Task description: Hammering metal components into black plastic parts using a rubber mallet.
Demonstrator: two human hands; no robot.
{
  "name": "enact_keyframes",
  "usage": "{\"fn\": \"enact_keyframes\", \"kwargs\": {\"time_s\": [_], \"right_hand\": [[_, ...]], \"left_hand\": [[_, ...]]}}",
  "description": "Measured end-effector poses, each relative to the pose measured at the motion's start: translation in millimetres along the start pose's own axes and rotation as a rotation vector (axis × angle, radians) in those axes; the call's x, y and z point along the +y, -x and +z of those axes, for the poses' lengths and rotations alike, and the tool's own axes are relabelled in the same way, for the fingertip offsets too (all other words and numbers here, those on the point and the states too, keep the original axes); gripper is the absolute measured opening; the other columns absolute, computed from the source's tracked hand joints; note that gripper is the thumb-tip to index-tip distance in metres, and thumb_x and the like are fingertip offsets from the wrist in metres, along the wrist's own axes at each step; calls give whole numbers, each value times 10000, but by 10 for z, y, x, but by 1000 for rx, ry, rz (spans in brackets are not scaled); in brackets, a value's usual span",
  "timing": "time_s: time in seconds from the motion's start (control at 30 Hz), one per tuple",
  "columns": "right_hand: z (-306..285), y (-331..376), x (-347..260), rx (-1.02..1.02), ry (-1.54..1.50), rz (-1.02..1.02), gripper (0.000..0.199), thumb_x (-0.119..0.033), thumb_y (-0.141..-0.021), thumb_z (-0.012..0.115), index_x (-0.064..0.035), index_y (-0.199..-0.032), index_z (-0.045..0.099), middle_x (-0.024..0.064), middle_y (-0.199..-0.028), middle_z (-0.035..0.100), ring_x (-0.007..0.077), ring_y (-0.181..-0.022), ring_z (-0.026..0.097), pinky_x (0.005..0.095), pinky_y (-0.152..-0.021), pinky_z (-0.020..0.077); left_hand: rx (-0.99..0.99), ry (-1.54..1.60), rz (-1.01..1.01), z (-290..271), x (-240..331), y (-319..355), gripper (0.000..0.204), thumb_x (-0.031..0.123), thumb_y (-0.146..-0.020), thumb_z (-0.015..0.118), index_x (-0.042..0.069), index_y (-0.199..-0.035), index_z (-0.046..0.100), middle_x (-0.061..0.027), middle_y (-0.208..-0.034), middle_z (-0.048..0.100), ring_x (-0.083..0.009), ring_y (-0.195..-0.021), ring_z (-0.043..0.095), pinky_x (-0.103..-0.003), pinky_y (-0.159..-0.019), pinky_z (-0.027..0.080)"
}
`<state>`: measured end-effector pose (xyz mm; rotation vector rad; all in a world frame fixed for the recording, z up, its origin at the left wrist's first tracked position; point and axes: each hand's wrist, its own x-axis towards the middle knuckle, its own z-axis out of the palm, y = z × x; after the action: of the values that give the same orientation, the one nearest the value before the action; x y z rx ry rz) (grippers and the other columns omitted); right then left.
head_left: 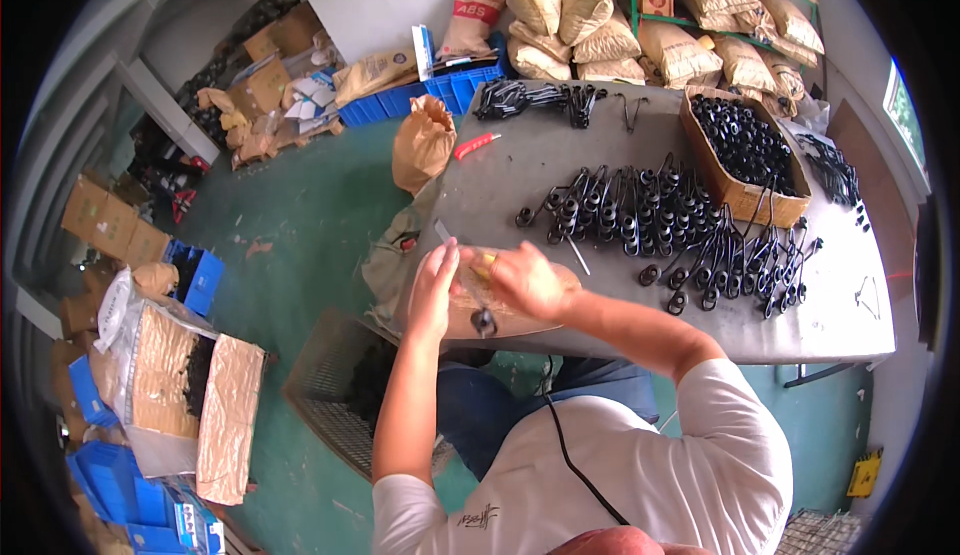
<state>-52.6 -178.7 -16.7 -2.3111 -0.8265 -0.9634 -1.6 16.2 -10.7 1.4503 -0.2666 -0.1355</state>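
My left hand point(435, 280) is raised at the near left edge of the table, fingers pressed together. A thin pale strip point(443, 230) shows just beyond its fingertips. Close beside it, my right hand point(528, 280) is curled around a small yellow tool point(483, 264), mostly covered by the fingers. Below and between the hands hangs a black part with a round end point(484, 323); which hand bears it I cannot tell. Under both hands lies a brown board or sheet point(455, 317) on the table edge.
Rows of black ring-ended parts point(630, 210) cover the grey table point(510, 185). A cardboard box point(755, 205) of black pieces stands at right, a red-handled knife point(477, 146) at far left. A paper bag point(425, 145) and a mesh crate point(335, 395) flank the table.
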Motion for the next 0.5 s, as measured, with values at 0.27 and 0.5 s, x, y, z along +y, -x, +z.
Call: {"fn": "enact_keyframes", "kwargs": {"time_s": [0.27, 0.5], "right_hand": [[-72, 741, -32, -466, 334, 443, 782, -440, -816, 686, -99, -1458, 395, 136, -1134, 547, 313, -1122, 520, 464, -977, 379], [-68, 935, 299, -560, 78, 617, 610, -377, -932, 581, -47, -1417, 413, 179, -1125, 605, 300, -975, 624, 427, -853, 498]], "left_hand": [[160, -111, 90, -33, 174, -9, 264, 302, -1017, 543, 80, -1093, 664, 17, -882, 689, -7, -594, 383, -163, -534, 321], [77, -445, 142, -204, -6, -383, 267, 268, -1003, 553, 37, -1075, 665, -48, -917, 732, -127, -868, 663, -288, -791, 493]]}}
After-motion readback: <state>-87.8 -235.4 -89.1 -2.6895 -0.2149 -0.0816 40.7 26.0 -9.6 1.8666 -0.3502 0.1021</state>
